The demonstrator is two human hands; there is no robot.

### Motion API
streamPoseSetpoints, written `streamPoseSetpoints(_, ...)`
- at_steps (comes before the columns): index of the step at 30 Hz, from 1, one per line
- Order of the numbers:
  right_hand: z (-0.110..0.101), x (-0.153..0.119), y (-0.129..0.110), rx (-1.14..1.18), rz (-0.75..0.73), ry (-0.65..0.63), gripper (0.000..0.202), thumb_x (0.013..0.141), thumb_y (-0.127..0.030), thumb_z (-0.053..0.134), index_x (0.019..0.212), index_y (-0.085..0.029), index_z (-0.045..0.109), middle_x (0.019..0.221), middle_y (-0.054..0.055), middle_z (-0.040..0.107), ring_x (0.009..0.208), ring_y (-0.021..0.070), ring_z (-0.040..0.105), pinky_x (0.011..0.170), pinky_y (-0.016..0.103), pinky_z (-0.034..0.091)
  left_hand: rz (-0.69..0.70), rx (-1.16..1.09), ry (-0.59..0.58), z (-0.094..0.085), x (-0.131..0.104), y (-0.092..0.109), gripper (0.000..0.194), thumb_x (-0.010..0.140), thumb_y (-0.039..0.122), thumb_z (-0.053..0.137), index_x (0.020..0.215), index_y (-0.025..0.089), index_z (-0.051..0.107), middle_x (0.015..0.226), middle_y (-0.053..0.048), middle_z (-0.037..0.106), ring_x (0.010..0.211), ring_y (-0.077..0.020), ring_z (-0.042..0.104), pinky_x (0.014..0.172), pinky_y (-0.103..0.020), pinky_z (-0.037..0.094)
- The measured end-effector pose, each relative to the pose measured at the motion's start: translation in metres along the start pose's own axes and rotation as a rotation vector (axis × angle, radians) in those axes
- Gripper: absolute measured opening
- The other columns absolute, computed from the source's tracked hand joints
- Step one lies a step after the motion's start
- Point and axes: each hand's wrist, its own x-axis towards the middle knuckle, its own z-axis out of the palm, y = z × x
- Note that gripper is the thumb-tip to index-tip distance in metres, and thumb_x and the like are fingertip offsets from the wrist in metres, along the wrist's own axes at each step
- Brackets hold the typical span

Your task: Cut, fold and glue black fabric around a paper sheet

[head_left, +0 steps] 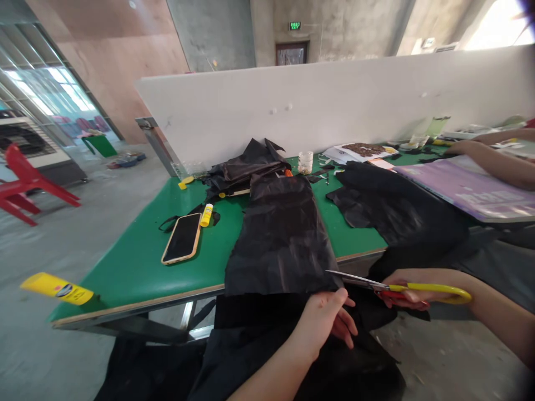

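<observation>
Here, a thin, creased black sheet (280,234) overhangs the near edge of the green tabletop (134,245). Before that edge, the left hand (328,317) pinches the sheet's corner, other fingers loosely curled; the right hand (407,277) grips metal scissors with yellow-and-red handles (371,283), blades overlapping the sheet.

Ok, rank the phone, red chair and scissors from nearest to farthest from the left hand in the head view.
1. Scissors: just right of the left hand, held in the right hand.
2. Phone: on the green table, to the left.
3. Red chair: on the floor, far left.
</observation>
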Motion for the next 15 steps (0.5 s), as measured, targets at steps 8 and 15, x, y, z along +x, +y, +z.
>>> streamPoseSetpoints(8, -0.001, 0.002, -0.018, 0.127, -0.056, -0.070, 0.061, 0.068, -0.064, 0.057, 0.102, -0.013, 0.057, 0.068, -0.002, 0.042, 0.052, 0.0079, 0.034, 0.045, 0.023, 0.026, 0.092, -0.107, 0.045, 0.006, 0.003, -0.003, 0.043, 0.076, 0.050, 0.047, 0.082, 0.009, 0.059, 0.049, -0.001, 0.056, 0.037, -0.0107, 0.049, 0.045, -0.024, 0.036)
streamPoseSetpoints(15, -0.010, 0.010, -0.022, 0.028, 0.005, -0.068, 0.063, 0.065, -0.067, 0.056, 0.096, -0.013, 0.058, 0.061, -0.004, 0.041, 0.049, 0.0083, 0.035, 0.044, 0.023, 0.027, 0.062, -0.195, 0.045, 0.006, 0.000, -0.002, 0.040, 0.076, 0.047, 0.048, 0.082, 0.010, 0.061, 0.048, 0.000, 0.055, 0.036, -0.0095, 0.046, 0.050, -0.027, 0.039)
